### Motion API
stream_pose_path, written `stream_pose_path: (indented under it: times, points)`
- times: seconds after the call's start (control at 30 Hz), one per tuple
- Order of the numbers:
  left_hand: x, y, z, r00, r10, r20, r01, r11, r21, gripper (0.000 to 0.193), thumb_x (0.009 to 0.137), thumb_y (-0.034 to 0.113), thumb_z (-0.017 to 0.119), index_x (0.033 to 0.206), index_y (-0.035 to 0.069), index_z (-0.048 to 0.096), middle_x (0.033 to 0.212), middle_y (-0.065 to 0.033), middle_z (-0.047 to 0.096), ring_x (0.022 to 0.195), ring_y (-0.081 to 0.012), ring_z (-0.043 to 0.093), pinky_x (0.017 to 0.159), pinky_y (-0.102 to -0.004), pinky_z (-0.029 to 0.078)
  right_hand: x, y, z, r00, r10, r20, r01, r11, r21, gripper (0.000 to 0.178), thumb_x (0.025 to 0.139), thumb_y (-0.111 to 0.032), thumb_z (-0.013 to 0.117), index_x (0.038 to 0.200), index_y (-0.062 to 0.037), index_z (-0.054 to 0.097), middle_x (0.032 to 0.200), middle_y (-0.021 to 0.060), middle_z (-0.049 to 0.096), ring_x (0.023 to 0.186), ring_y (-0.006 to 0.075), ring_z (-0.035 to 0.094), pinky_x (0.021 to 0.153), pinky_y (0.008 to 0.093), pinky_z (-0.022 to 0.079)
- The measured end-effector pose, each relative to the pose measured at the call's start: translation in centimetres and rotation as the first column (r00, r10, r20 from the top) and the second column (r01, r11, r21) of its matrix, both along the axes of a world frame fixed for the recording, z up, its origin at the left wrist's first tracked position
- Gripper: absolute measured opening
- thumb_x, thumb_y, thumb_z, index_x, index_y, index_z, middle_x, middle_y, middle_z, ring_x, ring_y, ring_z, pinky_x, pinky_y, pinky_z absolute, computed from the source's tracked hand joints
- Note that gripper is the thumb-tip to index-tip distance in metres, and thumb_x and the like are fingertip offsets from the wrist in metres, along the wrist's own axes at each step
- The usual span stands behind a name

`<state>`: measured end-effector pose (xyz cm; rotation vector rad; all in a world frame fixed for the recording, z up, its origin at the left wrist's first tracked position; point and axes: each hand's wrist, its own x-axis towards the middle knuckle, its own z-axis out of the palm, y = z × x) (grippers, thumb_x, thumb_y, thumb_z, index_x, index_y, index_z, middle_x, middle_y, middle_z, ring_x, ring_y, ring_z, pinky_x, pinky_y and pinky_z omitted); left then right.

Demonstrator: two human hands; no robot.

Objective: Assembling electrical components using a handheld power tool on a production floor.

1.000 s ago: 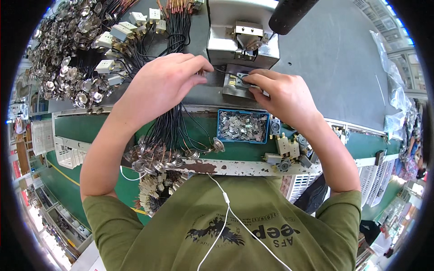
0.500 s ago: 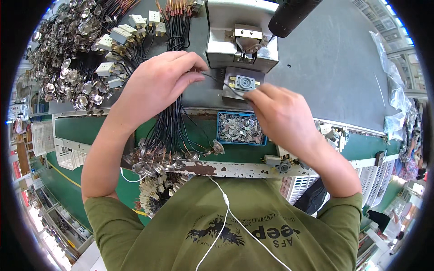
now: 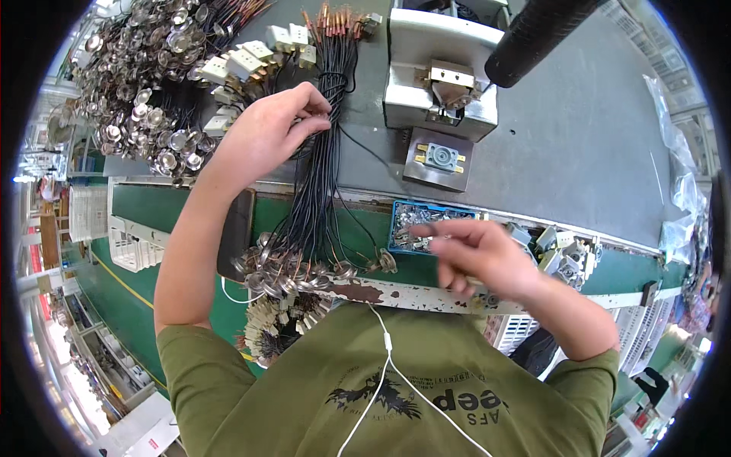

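Note:
My left hand point(image 3: 278, 131) is closed in a pinch over a bundle of black wires point(image 3: 320, 171). From its fingertips a single black wire point(image 3: 364, 147) runs to the right and blurs out before the steel block. My right hand point(image 3: 487, 255) hovers at the near right of a blue tray point(image 3: 393, 232) of small metal pieces, index finger and thumb pointing over it. Motion smears those fingertips, so what they hold, if anything, cannot be made out. A grey connector with brass tabs point(image 3: 442, 157) sits on the steel block point(image 3: 435, 180) farther back.
Behind the block stands a metal press fixture point(image 3: 442, 99), with a black cylinder point(image 3: 533, 46) to its right. Metal caps on wires point(image 3: 164, 91) are heaped at the far left, beside white connectors point(image 3: 247, 61). More connectors point(image 3: 567, 259) lie at the near right.
My right hand has come down from beside the steel block to the blue tray. My left hand has shifted slightly left, away from the block. The whole view has shifted a little.

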<state>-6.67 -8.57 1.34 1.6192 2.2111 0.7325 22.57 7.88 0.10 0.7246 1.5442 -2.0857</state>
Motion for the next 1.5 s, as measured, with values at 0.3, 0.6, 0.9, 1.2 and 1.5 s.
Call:
stream_pose_path:
  times: [0.3,0.6,0.9,1.2,1.5]
  points:
    - [4.1,3.4,2.2,0.960,-0.230,-0.159,0.258,0.947,0.190,0.016,0.090,0.009,0.072,0.103,0.003,0.066,0.094,-0.0110,0.067,0.086,-0.0277,0.067,0.076,-0.0367,0.054,-0.9,2.9,1.5,0.907,0.382,-0.178,-0.044,0.505,0.862,0.031,0.098,-0.015,0.069,0.128,-0.0110,0.073,0.068,0.0081,0.070,0.052,0.0201,0.064,0.051,0.0356,0.051]
    - [6.4,7.1,-0.7,0.892,-0.379,-0.245,0.427,0.886,0.181,0.014,0.086,0.011,0.075,0.094,0.006,0.064,0.088,-0.0077,0.067,0.082,-0.0282,0.068,0.071,-0.0387,0.054,0.7,1.8,-2.3,0.892,0.243,-0.381,0.291,0.335,0.896,0.036,0.091,-0.009,0.074,0.126,-0.0096,0.070,0.080,0.0113,0.071,0.061,0.0246,0.064,0.060,0.0360,0.053]
    - [7.0,8.3,-2.6,0.854,-0.411,-0.320,0.464,0.879,0.110,0.011,0.089,0.013,0.066,0.097,0.006,0.065,0.091,-0.0088,0.067,0.089,-0.0289,0.068,0.077,-0.0406,0.055,2.8,0.6,-1.9,0.875,0.079,-0.478,0.323,0.639,0.698,0.058,0.086,0.002,0.078,0.140,-0.0092,0.059,0.099,0.0071,0.071,0.075,0.0140,0.063,0.069,0.0296,0.052]
    - [7.7,6.7,-0.8,0.845,-0.479,-0.240,0.512,0.853,0.101,0.023,0.088,0.017,0.074,0.107,0.008,0.065,0.098,-0.0069,0.065,0.096,-0.0275,0.066,0.083,-0.0385,0.053,4.1,0.8,-1.2,0.900,-0.280,-0.333,0.409,0.807,0.427,0.054,0.092,0.008,0.070,0.143,-0.0002,0.052,0.125,0.0121,0.068,0.105,0.0141,0.071,0.092,0.0265,0.057]
    - [7.1,5.5,-0.3,0.806,-0.583,-0.097,0.589,0.807,0.041,0.019,0.092,0.019,0.070,0.107,0.007,0.068,0.091,-0.0091,0.066,0.089,-0.0310,0.064,0.081,-0.0403,0.052,2.2,2.3,0.2,0.944,-0.056,-0.324,0.265,0.712,0.650,0.041,0.096,-0.004,0.072,0.135,0.0008,0.057,0.116,0.0107,0.074,0.104,0.0118,0.069,0.093,0.0291,0.056]
